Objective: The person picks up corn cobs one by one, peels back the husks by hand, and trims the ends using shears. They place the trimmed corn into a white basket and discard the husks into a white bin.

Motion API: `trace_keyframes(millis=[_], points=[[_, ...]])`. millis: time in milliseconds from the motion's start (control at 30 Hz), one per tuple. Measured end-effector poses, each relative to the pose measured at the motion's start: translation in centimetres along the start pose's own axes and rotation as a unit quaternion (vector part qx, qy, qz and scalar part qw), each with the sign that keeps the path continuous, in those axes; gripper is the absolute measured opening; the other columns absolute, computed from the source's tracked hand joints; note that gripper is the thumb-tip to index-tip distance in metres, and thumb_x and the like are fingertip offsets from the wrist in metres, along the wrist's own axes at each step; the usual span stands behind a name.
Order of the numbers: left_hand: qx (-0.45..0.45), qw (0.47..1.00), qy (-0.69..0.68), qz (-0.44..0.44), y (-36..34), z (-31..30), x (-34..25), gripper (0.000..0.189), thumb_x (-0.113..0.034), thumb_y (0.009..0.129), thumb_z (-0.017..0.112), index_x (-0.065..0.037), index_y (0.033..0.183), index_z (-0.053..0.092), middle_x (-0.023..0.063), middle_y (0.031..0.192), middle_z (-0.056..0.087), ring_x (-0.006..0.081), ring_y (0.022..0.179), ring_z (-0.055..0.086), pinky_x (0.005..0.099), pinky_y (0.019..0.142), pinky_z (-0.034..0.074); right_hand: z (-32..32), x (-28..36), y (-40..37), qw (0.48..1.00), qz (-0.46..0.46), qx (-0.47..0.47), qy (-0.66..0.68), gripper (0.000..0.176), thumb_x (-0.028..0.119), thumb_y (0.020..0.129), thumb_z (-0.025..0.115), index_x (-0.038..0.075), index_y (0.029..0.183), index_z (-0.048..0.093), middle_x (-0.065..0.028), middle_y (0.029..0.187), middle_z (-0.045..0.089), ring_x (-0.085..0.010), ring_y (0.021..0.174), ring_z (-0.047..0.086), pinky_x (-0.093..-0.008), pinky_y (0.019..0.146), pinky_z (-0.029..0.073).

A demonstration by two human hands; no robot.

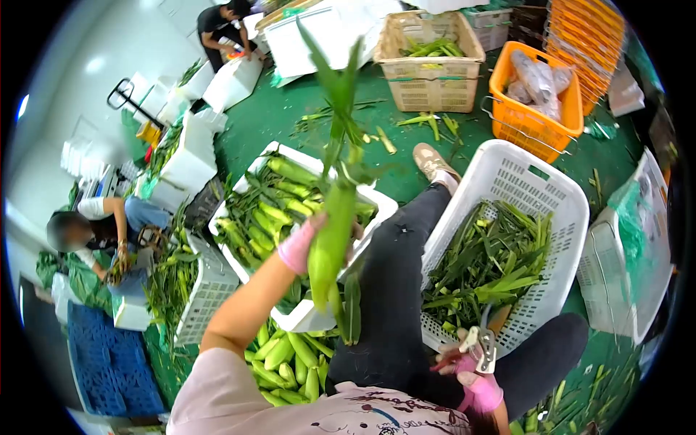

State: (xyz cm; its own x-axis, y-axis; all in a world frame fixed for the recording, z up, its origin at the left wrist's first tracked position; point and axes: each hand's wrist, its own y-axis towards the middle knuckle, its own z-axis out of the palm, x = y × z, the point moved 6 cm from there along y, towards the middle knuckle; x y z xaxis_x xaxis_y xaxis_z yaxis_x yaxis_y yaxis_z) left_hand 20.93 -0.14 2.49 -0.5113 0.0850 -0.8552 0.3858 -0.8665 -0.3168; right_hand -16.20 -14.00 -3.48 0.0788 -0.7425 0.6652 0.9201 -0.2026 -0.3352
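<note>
My left hand, in a pink fingerless glove, is wrapped round an ear of corn in its green husk. Long leaves stick up from its top end, and it is held above a white box of corn. Low on the right, my right hand, also gloved in pink, grips a silver metal hand tool with a short blade, like pruning shears. Beside this hand stands a white perforated basket with cut leaves and husks inside. More corn ears lie heaped by my left leg.
Beyond my foot stand a beige crate with green stalks and an orange basket with plastic-wrapped items. Leaf scraps litter the green floor. One person sits at left, another bends over a white box at the back.
</note>
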Motion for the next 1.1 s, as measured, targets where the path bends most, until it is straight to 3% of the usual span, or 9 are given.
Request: trace_keyframes(millis=[100,200,300,567,667,733,767,867,1100], points=[[0.028,0.996,-0.065,-0.062,0.9,7.0,4.4,0.080,-0.065,0.080,0.072,-0.006,0.131,0.054,0.0089,0.109,0.060,0.0224,0.096,0.061,0.0402,0.084,0.054,1.6,4.2,1.1,0.983,-0.053,0.039,-0.170,0.103,0.036,0.078,0.084,0.001,0.157,0.025,-0.0097,0.131,0.051,-0.0202,0.114,0.052,-0.0369,0.102,0.041],[0.066,0.990,-0.056,-0.114,1.7,10.8,7.9,0.081,-0.066,0.088,0.060,-0.003,0.138,0.051,0.0139,0.107,0.061,0.0272,0.093,0.062,0.0444,0.086,0.053,2.2,7.5,1.1,0.947,-0.045,0.082,-0.306,0.093,0.025,0.084,0.078,0.005,0.157,0.024,-0.0103,0.130,0.050,-0.0166,0.102,0.059,-0.0341,0.093,0.049],[0.094,0.933,-0.248,-0.243,0.7,13.6,9.7,0.066,-0.053,0.097,0.052,-0.001,0.137,0.051,0.0179,0.120,0.059,0.0296,0.096,0.064,0.0445,0.087,0.054,1.8,9.1,0.5,0.960,0.129,0.041,-0.244,0.082,0.027,0.090,0.072,0.004,0.154,0.026,-0.0111,0.116,0.056,-0.0154,0.072,0.064,-0.0314,0.083,0.053],[0.289,0.891,-0.144,-0.318,-1.2,15.1,13.4,0.069,-0.025,0.085,0.073,0.001,0.141,0.044,0.0206,0.116,0.059,0.0292,0.090,0.067,0.0429,0.075,0.058,-0.1,9.3,1.8,0.923,0.068,0.071,-0.372,0.090,0.035,0.083,0.077,0.002,0.154,0.032,-0.0224,0.131,0.053,-0.0331,0.124,0.055,-0.0380,0.109,0.044],[0.293,0.885,-0.114,-0.343,-1.3,14.7,13.2,0.069,-0.026,0.086,0.073,0.002,0.142,0.043,0.0205,0.114,0.060,0.0299,0.089,0.067,0.0433,0.075,0.058,-1.7,9.3,1.9,0.853,-0.002,0.055,-0.518,0.086,0.032,0.077,0.082,0.000,0.146,0.041,-0.0246,0.120,0.061,-0.0359,0.114,0.061,-0.0390,0.102,0.049],[0.280,0.907,-0.023,-0.314,-0.6,13.1,13.8,0.072,-0.027,0.087,0.073,0.002,0.145,0.042,0.0179,0.121,0.061,0.0286,0.097,0.067,0.0411,0.085,0.056,-0.5,10.6,1.2,0.875,0.143,0.033,-0.461,0.073,0.030,0.076,0.081,0.001,0.136,0.051,-0.0194,0.096,0.068,-0.0318,0.091,0.069,-0.0380,0.088,0.055],[0.257,0.924,0.057,-0.277,0.0,11.6,14.5,0.074,-0.029,0.087,0.074,0.002,0.146,0.042,0.0177,0.126,0.061,0.0286,0.098,0.067,0.0410,0.088,0.055,-1.6,9.5,1.2,0.878,0.012,0.031,-0.478,0.051,0.024,0.080,0.078,0.003,0.123,0.060,-0.0122,0.081,0.068,-0.0226,0.072,0.068,-0.0334,0.073,0.056],[0.173,0.966,0.072,-0.179,1.1,12.7,13.8,0.054,-0.030,0.090,0.071,0.001,0.131,0.056,0.0116,0.122,0.065,0.0214,0.109,0.063,0.0353,0.097,0.051,-1.3,8.5,-0.4,0.982,0.078,-0.015,-0.172,0.029,0.011,0.087,0.071,0.001,0.113,0.065,-0.0061,0.084,0.067,-0.0108,0.070,0.062,-0.0262,0.065,0.052],[0.175,0.966,0.029,-0.189,2.6,14.2,13.0,0.070,-0.039,0.088,0.074,0.002,0.139,0.050,0.0145,0.125,0.064,0.0243,0.109,0.065,0.0365,0.094,0.054,0.2,2.1,-2.3,0.986,0.035,0.047,-0.158,0.068,0.017,0.087,0.075,0.005,0.145,0.040,-0.0062,0.117,0.055,-0.0137,0.101,0.052,-0.0293,0.091,0.045]])
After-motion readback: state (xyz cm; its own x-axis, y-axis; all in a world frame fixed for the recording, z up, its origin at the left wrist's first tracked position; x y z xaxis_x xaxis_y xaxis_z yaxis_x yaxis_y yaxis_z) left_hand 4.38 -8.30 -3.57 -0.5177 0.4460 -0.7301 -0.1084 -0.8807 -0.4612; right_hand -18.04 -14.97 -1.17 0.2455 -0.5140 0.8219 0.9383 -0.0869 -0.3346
